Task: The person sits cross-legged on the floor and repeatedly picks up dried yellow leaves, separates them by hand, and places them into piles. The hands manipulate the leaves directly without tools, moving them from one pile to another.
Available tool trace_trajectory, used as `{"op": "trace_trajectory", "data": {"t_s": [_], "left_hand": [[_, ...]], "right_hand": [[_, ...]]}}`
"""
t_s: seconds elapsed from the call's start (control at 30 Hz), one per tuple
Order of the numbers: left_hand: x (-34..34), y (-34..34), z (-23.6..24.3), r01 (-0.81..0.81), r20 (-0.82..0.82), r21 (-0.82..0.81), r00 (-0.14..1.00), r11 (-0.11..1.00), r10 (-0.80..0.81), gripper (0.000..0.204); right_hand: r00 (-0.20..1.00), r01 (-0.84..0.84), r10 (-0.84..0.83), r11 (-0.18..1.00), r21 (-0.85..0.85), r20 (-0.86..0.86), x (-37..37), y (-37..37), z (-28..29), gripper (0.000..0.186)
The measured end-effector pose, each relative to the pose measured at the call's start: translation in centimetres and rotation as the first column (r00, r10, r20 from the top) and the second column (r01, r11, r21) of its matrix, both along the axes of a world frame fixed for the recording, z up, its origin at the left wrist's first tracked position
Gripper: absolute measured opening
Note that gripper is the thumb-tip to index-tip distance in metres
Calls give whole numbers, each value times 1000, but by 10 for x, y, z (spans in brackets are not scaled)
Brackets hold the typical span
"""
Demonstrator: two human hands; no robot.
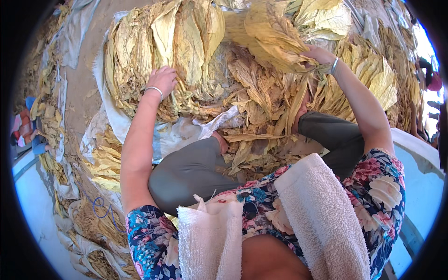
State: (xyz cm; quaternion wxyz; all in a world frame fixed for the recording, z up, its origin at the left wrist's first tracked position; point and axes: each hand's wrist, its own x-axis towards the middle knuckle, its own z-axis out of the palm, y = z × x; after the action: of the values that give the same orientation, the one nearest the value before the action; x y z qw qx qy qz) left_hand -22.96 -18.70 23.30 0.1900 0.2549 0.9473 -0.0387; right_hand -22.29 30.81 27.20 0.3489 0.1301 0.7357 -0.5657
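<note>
My left hand (163, 80) lies on the lower, stalk end of a wide pile of dried tobacco leaves (129, 51), its fingers loosely apart. A paler tobacco leaf (164, 35) stretches away from the fingertips on top of that pile. At the far right, my right hand (320, 55) is closed round the near end of a large yellow-brown tobacco leaf bunch (275, 37), raised above the other leaves. Part of its grip is hidden by the leaves. Between my hands lie loose, crumpled brown leaves (254, 84).
More yellow leaves (373, 77) spread at the right, and a pale stack (324, 18) lies beyond my right hand. White plastic sheeting (175, 135) is under the left pile. My folded legs (191, 172) are close in front. Another person (29, 126) sits at the far left.
</note>
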Motion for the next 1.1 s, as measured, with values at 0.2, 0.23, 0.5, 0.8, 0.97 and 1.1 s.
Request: {"op": "trace_trajectory", "data": {"t_s": [0.2,0.23,0.5,0.8,0.97,1.1], "left_hand": [[4,17,59,-141,267,16,955,990,132,33],[5,18,64,-151,284,28,949,988,137,34],[35,98,74,-200,408,61,899,978,158,32],[172,181,-64,-915,892,166,298,369,339,41],[182,203,-55,-980,988,23,52,-199,-146,37],[172,175,-52,-743,586,652,620,150,522,25]], "right_hand": [[978,207,-190,920,-332,83,47,4,33,18],[932,359,-330,796,-488,147,61,-4,20,20],[616,736,-342,571,-363,710,193,-73,-121,12],[673,679,-222,564,-470,705,198,-95,-115,17],[718,605,-53,539,-586,694,212,-123,-81,19],[775,602,-399,702,-380,490,219,-143,-56,24]]}}
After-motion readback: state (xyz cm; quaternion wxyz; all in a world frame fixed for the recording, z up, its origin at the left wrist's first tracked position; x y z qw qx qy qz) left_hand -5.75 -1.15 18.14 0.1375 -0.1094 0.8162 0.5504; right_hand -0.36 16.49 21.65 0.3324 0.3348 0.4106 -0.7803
